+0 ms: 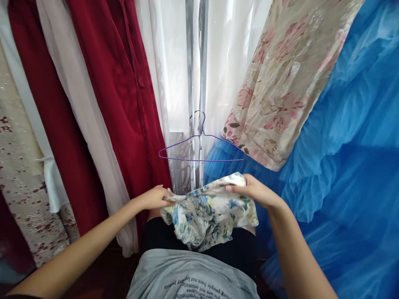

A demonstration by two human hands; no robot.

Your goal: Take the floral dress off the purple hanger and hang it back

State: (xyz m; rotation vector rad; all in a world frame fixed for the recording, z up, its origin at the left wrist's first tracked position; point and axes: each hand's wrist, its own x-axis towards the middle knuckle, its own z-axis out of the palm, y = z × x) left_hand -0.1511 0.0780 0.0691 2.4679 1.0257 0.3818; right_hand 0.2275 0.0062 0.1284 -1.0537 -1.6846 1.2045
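Observation:
Stretched between my hands is a white garment [215,211] with a blue, yellow and green floral print; I cannot tell its exact kind. My left hand [157,197] grips its left upper edge, the fingers partly hidden by the cloth. At the upper right corner, my right hand [254,189] pinches the fabric with the thumb on top. The cloth hangs in loose folds over my lap. Just beyond it, a thin purple clothes hanger [202,160] hangs with nothing on it in front of a white curtain.
Dark red drapes [115,95] and pale cloths hang at the left, beside a cream cloth with red flowers [40,220]. A beige floral cloth [280,83] hangs at the upper right. Blue ruffled tulle [352,187] fills the right side. Behind the hanger is a white curtain [230,54].

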